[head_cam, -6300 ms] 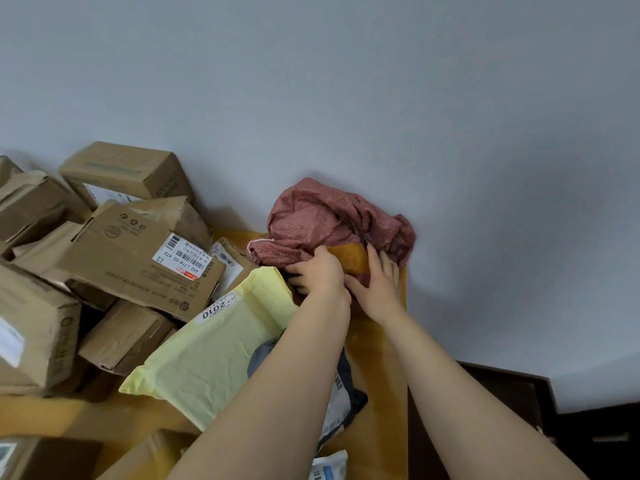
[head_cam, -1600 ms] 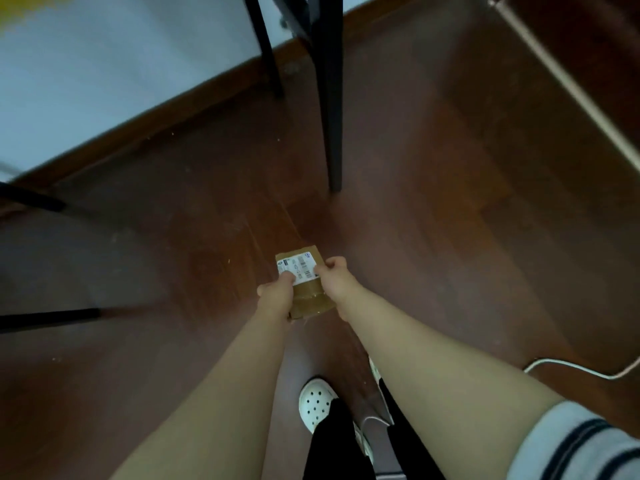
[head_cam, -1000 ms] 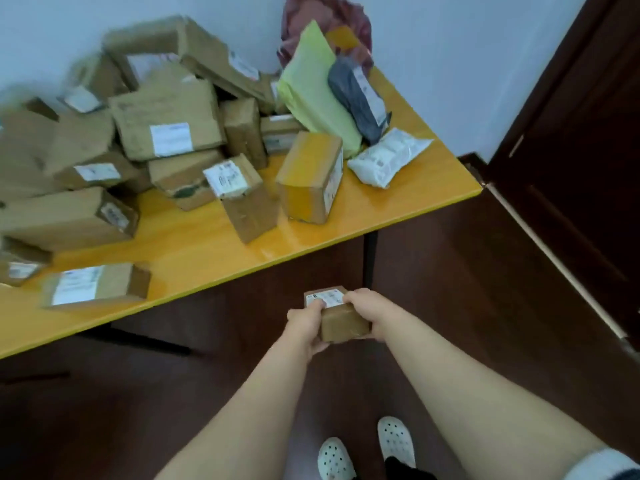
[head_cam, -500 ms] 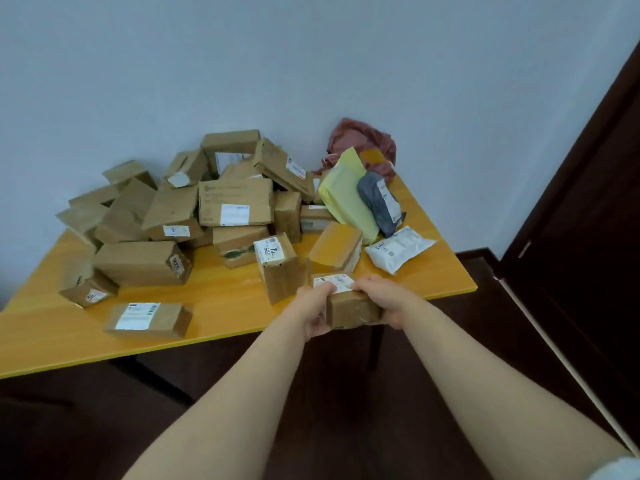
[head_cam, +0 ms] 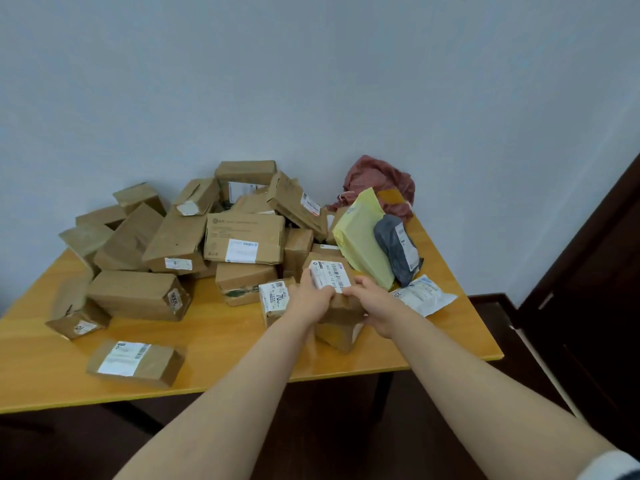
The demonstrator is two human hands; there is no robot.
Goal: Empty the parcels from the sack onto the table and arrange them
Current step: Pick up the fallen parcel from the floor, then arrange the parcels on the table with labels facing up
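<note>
A small brown cardboard parcel (head_cam: 332, 282) with a white label is held above the yellow table (head_cam: 221, 341). My left hand (head_cam: 311, 299) grips its left side and my right hand (head_cam: 375, 304) grips its right side. It hovers over another brown box (head_cam: 341, 336) standing near the table's front right. Behind lies a heap of cardboard parcels (head_cam: 242, 237). The crumpled red sack (head_cam: 377, 178) sits at the table's back right corner against the wall.
A yellow mailer (head_cam: 360, 244), a grey bag (head_cam: 396, 247) and a white pouch (head_cam: 426, 297) lie at the right. A flat labelled box (head_cam: 135, 362) sits near the front left edge. A dark door (head_cam: 595, 271) stands to the right, with dark floor below.
I picked the small parcel up off the floor with both hands and raised it. It has moved forward from below the table's front edge to above the tabletop.
</note>
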